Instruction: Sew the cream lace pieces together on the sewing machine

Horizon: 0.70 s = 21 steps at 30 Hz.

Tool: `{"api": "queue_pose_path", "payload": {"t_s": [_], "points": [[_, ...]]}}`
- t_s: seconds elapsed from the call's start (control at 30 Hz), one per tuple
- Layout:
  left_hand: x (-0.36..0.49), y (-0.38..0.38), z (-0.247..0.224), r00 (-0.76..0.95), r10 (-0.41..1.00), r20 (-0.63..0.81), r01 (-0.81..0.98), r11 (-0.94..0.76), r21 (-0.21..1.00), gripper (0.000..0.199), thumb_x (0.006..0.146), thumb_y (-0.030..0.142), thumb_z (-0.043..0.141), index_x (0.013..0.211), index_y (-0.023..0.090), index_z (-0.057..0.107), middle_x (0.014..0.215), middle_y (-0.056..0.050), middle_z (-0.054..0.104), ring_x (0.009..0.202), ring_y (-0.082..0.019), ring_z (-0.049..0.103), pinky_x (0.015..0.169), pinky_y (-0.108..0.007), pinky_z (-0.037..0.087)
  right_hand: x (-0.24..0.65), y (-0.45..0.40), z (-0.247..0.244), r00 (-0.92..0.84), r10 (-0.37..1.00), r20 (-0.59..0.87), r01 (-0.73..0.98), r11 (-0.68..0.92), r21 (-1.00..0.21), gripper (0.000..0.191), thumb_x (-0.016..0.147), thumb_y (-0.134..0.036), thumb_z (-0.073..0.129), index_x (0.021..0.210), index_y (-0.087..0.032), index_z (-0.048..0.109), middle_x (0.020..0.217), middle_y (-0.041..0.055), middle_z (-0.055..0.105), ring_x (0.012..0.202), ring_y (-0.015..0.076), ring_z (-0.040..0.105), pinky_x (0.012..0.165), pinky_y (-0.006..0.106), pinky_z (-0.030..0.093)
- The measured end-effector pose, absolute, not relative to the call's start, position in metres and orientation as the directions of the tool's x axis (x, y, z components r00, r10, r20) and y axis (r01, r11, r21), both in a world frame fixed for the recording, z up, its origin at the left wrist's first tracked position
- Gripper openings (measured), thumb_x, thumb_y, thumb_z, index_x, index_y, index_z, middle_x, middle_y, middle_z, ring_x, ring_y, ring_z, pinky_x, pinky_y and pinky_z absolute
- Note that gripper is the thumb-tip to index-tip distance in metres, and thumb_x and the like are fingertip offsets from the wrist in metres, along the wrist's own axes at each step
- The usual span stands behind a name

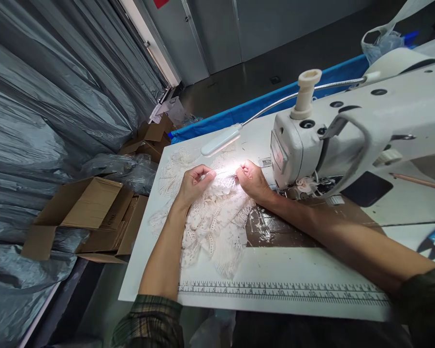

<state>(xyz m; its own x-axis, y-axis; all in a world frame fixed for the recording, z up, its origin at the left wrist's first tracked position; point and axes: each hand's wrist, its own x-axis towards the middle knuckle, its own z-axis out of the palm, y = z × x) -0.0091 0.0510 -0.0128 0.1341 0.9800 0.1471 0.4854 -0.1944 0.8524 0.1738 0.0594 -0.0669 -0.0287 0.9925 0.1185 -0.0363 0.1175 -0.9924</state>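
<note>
Left grip: closed, thumb to fingers, pinching the far edge of white lace fabric; right grip: curled tight on the same edge; fabric bunched on the bench, left of the sewing machine; lit lamp, far side; cardboard box, far left.

On my feed I see a white table, a ruler scale along its near edge. Ruffled lace fabric lies bunched beside a scuffed brown panel; a white sewing machine stands to the right.
</note>
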Motion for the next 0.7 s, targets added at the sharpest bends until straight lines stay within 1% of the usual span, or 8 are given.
{"api": "queue_pose_path", "payload": {"t_s": [0.1, 0.17, 0.23, 0.33, 0.43, 0.57, 0.63, 0.7], "points": [[-0.006, 0.05, -0.011, 0.184, 0.967, 0.175, 0.528, -0.247, 0.813, 0.027, 0.08, 0.042, 0.068, 0.089, 0.017, 0.069, 0.088, -0.004, 0.067, 0.081, -0.017, 0.059, 0.071, -0.025, 0.044, 0.175, 0.058, -0.062, -0.056, 0.987, 0.152, -0.056, 0.149, -0.987, 0.016, 0.084, -0.034, 0.051, 0.076, -0.023, 0.042, 0.061, -0.0061, 0.041, 0.055, 0.0108, 0.039, 0.052, 0.025, 0.03], [-0.002, 0.047, -0.007, 0.204, 0.961, 0.184, 0.594, -0.271, 0.758, 0.039, 0.076, 0.042, 0.074, 0.107, 0.018, 0.069, 0.103, -0.006, 0.069, 0.094, -0.02, 0.061, 0.079, -0.027, 0.045, 0.175, 0.055, -0.057, -0.105, 0.978, 0.182, -0.092, 0.173, -0.981, 0.016, 0.084, -0.035, 0.051, 0.077, -0.022, 0.044, 0.061, -0.0067, 0.04, 0.054, 0.0102, 0.038, 0.051, 0.024, 0.03], [0.003, 0.043, -0.002, 0.229, 0.957, 0.179, 0.635, -0.287, 0.717, 0.047, 0.073, 0.043, 0.077, 0.113, 0.019, 0.068, 0.11, -0.007, 0.069, 0.102, -0.023, 0.061, 0.085, -0.029, 0.045, 0.176, 0.051, -0.05, -0.154, 0.964, 0.218, -0.131, 0.199, -0.971, 0.017, 0.083, -0.036, 0.052, 0.078, -0.021, 0.046, 0.063, -0.0062, 0.042, 0.055, 0.0102, 0.041, 0.051, 0.024, 0.032], [0.012, 0.039, 0.006, 0.267, 0.95, 0.163, 0.611, -0.298, 0.733, 0.03, 0.08, 0.044, 0.071, 0.092, 0.017, 0.069, 0.095, -0.005, 0.069, 0.092, -0.02, 0.061, 0.083, -0.03, 0.045, 0.178, 0.043, -0.043, -0.184, 0.959, 0.215, -0.171, 0.185, -0.968, 0.016, 0.084, -0.036, 0.052, 0.087, -0.02, 0.049, 0.07, -0.0039, 0.05, 0.061, 0.0122, 0.048, 0.055, 0.026, 0.038], [0.017, 0.037, 0.013, 0.283, 0.947, 0.151, 0.558, -0.291, 0.777, 0.028, 0.082, 0.043, 0.069, 0.078, 0.017, 0.063, 0.08, -0.001, 0.063, 0.078, -0.015, 0.057, 0.074, -0.026, 0.044, 0.178, 0.034, -0.039, -0.215, 0.97, 0.112, -0.204, 0.068, -0.977, 0.027, 0.081, -0.034, 0.057, 0.101, -0.021, 0.046, 0.08, -0.0018, 0.057, 0.071, 0.0147, 0.055, 0.061, 0.028, 0.044], [0.022, 0.022, 0.024, 0.293, 0.953, 0.078, 0.482, -0.217, 0.849, 0.03, 0.078, 0.043, 0.072, 0.079, 0.017, 0.058, 0.075, 0.001, 0.058, 0.068, -0.012, 0.053, 0.061, -0.022, 0.041, 0.183, 0.013, -0.033, -0.237, 0.965, 0.111, -0.309, 0.033, -0.95, 0.043, 0.066, -0.029, 0.073, 0.099, -0.02, 0.046, 0.091, 0.0006, 0.057, 0.079, 0.0134, 0.057, 0.067, 0.027, 0.047], [0.029, 0.005, 0.032, 0.31, 0.95, 0.026, 0.45, -0.171, 0.876, 0.03, 0.079, 0.043, 0.073, 0.084, 0.017, 0.059, 0.077, 0.0, 0.059, 0.066, -0.011, 0.053, 0.057, -0.022, 0.04, 0.194, -0.006, -0.027, -0.271, 0.959, 0.086, -0.322, -0.006, -0.947, 0.043, 0.065, -0.029, 0.076, 0.098, -0.019, 0.049, 0.088, -0.0005, 0.057, 0.075, 0.0115, 0.057, 0.064, 0.026, 0.048], [0.038, -0.02, 0.041, 0.356, 0.934, -0.013, 0.43, -0.152, 0.89, 0.03, 0.078, 0.041, 0.075, 0.091, 0.018, 0.062, 0.081, -0.001, 0.062, 0.065, -0.012, 0.055, 0.056, -0.022, 0.041, 0.213, -0.033, -0.019, -0.359, 0.933, 0.03, -0.329, -0.096, -0.939, 0.041, 0.068, -0.03, 0.077, 0.099, -0.019, 0.052, 0.082, -0.0022, 0.057, 0.068, 0.0102, 0.056, 0.06, 0.025, 0.048]]}}
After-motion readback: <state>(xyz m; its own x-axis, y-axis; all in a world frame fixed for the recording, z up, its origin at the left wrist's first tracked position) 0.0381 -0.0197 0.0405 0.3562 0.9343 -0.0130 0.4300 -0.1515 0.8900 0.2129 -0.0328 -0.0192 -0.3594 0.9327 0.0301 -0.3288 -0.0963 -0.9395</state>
